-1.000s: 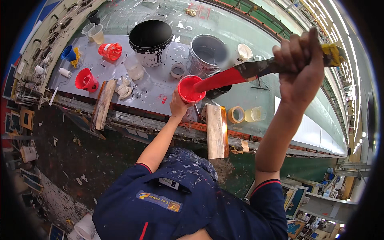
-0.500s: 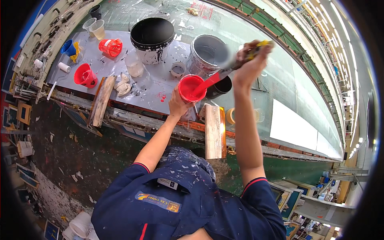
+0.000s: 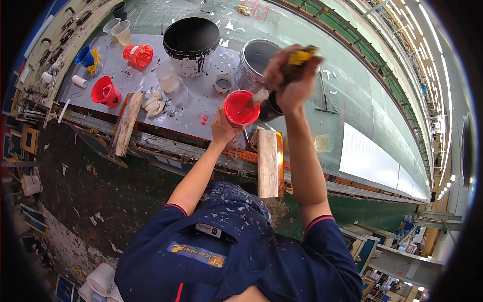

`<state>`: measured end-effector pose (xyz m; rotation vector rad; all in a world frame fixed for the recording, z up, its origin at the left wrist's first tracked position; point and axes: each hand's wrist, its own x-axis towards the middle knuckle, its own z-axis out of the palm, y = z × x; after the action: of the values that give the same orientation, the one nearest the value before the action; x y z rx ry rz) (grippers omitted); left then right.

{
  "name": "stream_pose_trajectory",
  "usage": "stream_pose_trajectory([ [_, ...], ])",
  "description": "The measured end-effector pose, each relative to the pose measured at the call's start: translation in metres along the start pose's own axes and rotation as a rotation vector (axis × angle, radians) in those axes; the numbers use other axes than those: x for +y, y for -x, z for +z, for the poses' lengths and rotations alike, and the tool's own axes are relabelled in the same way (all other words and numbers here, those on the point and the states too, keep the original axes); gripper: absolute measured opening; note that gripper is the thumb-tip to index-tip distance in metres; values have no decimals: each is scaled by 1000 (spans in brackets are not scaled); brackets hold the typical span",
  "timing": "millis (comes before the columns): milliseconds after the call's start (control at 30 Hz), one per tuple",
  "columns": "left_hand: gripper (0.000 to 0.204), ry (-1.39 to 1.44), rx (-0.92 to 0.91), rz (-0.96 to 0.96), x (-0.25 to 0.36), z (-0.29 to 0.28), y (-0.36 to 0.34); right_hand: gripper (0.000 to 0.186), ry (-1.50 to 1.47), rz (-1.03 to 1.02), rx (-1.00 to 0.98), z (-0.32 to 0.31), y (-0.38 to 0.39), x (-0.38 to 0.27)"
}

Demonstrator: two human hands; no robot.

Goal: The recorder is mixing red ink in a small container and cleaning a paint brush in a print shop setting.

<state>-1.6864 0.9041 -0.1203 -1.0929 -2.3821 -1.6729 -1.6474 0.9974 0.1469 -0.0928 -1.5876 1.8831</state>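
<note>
A red plastic cup (image 3: 245, 122) with red paint in it is held by my left hand (image 3: 223, 127), which wraps round its near left side. My right hand (image 3: 292, 80), raised above and to the right, is closed on the yellow and black handle of a spatula (image 3: 260, 95). The blade slants down into the cup, its lower end in the red paint. Motion blurs the handle. Just behind the cup stand a grey paint bucket (image 3: 243, 75) and a small cup of grey residue (image 3: 224, 84). A dark container (image 3: 271, 110) is partly hidden under my right wrist.
A large black bucket (image 3: 188, 68), a cloudy plastic cup (image 3: 168, 80) and two other red cups, one upright (image 3: 106, 93) and one tipped (image 3: 138, 55), stand on the grey sheet. A crumpled glove (image 3: 152, 104) lies between. Wooden squeegees (image 3: 129, 123) (image 3: 269, 163) lean at the table edge.
My right hand has moved left, and the spatula now stands steeper with its blade deeper in the cup. The left hand keeps hold of the cup in nearly the same place.
</note>
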Motion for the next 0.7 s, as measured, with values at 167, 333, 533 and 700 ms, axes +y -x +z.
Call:
stream_pose_trajectory([
  [167, 98, -15, -24, -5, -1, 1, 1, 60, -144, -262, 189, -8, 5, 2],
  [333, 98, 43, -88, -48, 3, -5, -1, 57, -56, -127, 497, -18, 4, 19],
  [533, 97, 46, -67, 7, -2, -2, 1, 56, -6, -415, 578, -15, 7, 18],
  [700, 98, 48, -106, -56, -4, -1, 1, 56, -16, -163, 638, -39, 3, 21],
])
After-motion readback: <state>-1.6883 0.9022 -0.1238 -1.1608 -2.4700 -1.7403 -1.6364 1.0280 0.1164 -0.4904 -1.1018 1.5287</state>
